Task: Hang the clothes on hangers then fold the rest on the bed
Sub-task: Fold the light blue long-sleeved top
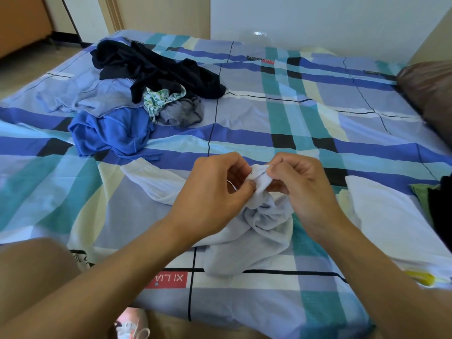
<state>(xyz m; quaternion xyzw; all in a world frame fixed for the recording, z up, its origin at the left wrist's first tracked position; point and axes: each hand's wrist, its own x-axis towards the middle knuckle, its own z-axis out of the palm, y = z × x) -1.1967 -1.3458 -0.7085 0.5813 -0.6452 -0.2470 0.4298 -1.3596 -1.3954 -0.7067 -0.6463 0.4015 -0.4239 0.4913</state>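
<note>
One pink-and-white shoe shows on the floor at the bottom edge, just in front of the bed, which is covered by a plaid sheet in blue, teal and cream. Above the near part of the sheet the left hand and right hand sit close together, each pinching between thumb and curled fingers the raised tip of a white garment. The rest of that garment lies bunched on the sheet beneath the hands, with one part trailing out to the left. To the right, another white cloth lies flat, and a green piece and a black piece lie at the right edge. Farther back on the left is a loose heap: a bright blue garment nearest, then a grey one, a green floral piece, a pale blue shirt and, farthest, a black garment. A brown cushion lies at the far right.
</note>
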